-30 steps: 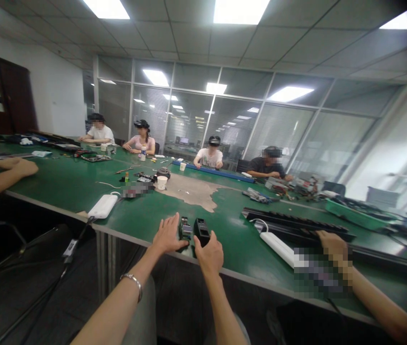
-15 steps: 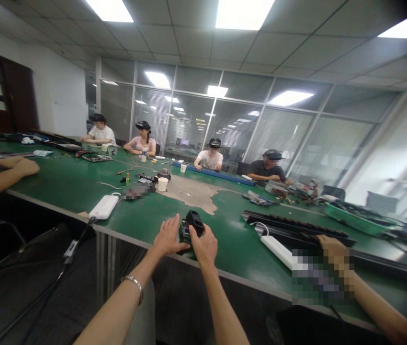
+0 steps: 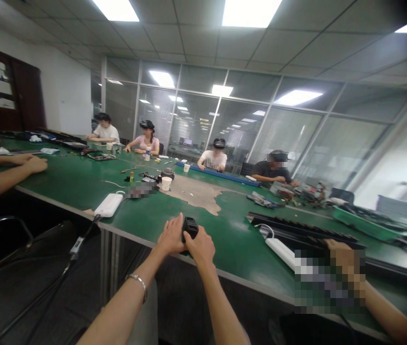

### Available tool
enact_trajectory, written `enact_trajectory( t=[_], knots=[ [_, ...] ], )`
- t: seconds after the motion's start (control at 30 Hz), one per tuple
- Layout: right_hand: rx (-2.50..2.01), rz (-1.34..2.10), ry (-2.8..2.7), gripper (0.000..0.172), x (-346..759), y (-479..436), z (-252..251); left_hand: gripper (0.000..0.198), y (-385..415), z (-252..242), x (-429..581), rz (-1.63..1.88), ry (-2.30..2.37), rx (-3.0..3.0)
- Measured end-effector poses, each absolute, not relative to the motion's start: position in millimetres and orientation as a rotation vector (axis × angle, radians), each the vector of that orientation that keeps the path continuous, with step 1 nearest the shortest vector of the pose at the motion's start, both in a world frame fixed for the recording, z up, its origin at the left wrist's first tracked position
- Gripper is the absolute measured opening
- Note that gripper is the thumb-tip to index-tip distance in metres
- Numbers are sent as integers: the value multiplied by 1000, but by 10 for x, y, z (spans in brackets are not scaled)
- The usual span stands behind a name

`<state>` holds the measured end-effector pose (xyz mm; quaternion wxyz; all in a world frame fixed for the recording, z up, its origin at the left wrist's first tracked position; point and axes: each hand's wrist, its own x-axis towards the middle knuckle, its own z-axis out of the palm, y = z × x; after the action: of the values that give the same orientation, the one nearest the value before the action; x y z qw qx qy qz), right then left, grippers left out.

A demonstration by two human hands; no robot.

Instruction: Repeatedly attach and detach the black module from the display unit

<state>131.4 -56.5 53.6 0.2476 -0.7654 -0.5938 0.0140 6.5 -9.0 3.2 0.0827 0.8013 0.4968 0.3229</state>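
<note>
Black, block-shaped housing (image 3: 190, 228), apparently hard plastic, sat between the person's two hands, close above or on the green-topped bench (image 3: 239, 258), near its front edge; whether it touched the surface could not be told. In the head view, its long axis ran mostly away from the person, with the far end leaning slightly left. It lay just to the right of the left hand (image 3: 170, 235) and just beyond and left of the right hand (image 3: 202, 245).

The right hand was curled round its near right side, thumb laid across the near end, and appeared to have hold of it. The left hand had its fingers nearly straight and close together alongside the housing's left side; whether it gripped anything could not be told, since the thumb side was partly hidden. Both hands were close to the block, the right plainly in contact.

The bench's pale front edge ran just below the hands. Beyond the housing, green surface reached to an irregular brown patch (image 3: 196, 191). Well to the left lay a white, rounded rectangular box (image 3: 109, 205); well to the right, a long white plastic block (image 3: 280, 253) stood beside another person's hand (image 3: 337, 250).
</note>
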Motion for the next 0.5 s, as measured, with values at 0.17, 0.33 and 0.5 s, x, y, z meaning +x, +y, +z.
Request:
enact_trajectory(
  t=[0.17, 0.33, 0.5],
  knots=[
    [-2076, 19, -1639, 63, 1324, -580, 402, 97, -92, 34, 72, 950, 1495, 2389],
    [-2006, 16, -1599, 59, 1320, -577, 347, 96, -115, 57, 74, 963, 1485, 2403],
    [-2014, 9, -1558, 51, 1310, -620, 287, 94, -137, 85, 70, 978, 1451, 2410]
  ],
)
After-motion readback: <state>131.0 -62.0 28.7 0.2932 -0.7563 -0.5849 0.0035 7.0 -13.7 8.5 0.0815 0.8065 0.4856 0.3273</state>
